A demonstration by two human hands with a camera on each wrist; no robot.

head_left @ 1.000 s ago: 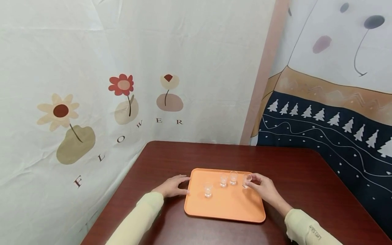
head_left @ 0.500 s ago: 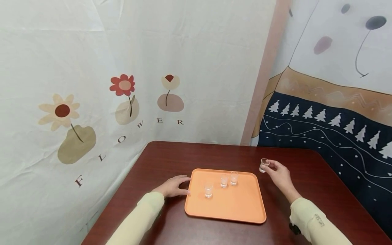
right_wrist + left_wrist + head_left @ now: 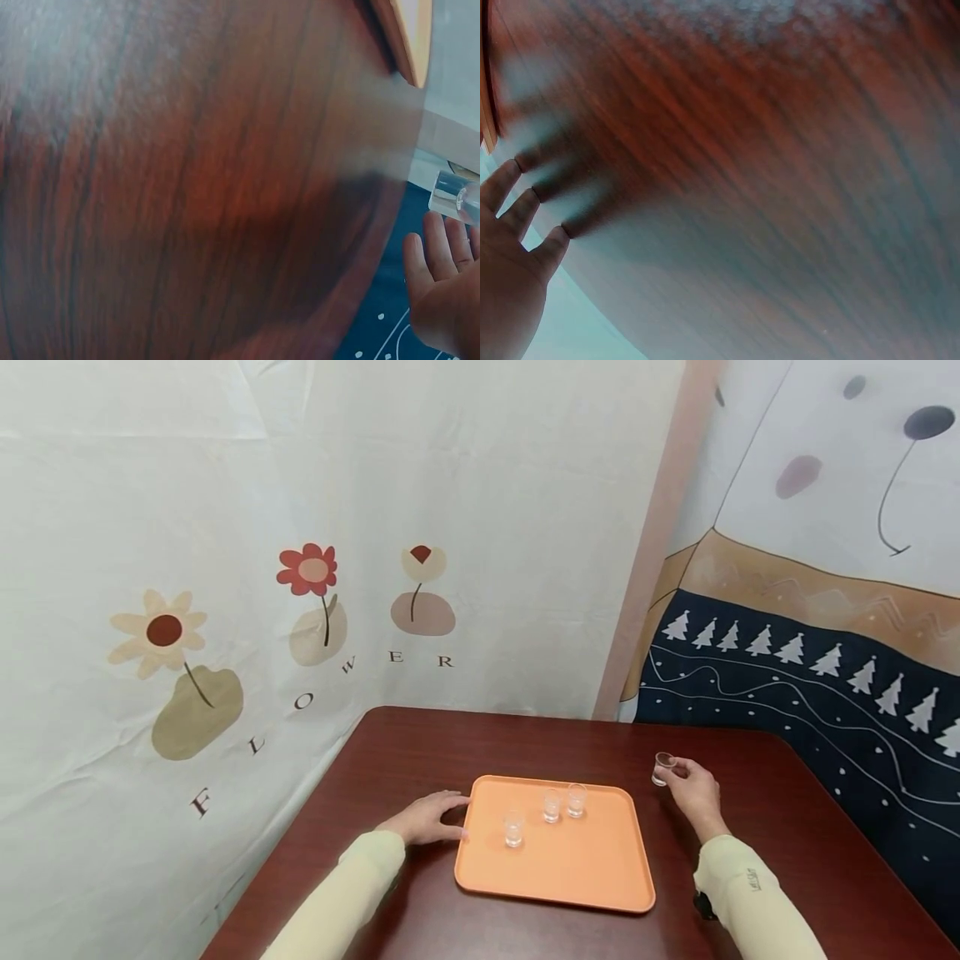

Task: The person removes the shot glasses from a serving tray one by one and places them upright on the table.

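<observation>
In the head view my right hand [image 3: 693, 795] pinches a small clear shot glass [image 3: 662, 770] between thumb and fingers, beyond the back right corner of an orange tray [image 3: 555, 881]. The glass's thick base [image 3: 450, 196] shows at the edge of the right wrist view, by the fingertips. My left hand [image 3: 426, 818] rests at the tray's left rim, its thumb and forefinger spread against it. The other fingers reach down to the table in the left wrist view. On the tray stand three more shot glasses: one at left [image 3: 513, 831], two close together [image 3: 552, 807] towards the back.
The tray lies on a dark red-brown wooden table [image 3: 420, 743]. A white cloth [image 3: 525, 527] with printed flowers hangs behind and at left. A dark blue printed cloth [image 3: 750, 693] hangs at right.
My right hand has lifted the fourth shot glass off the tray's right side and carried it right and back, out over the table. The left hand has stayed at the tray's rim.
</observation>
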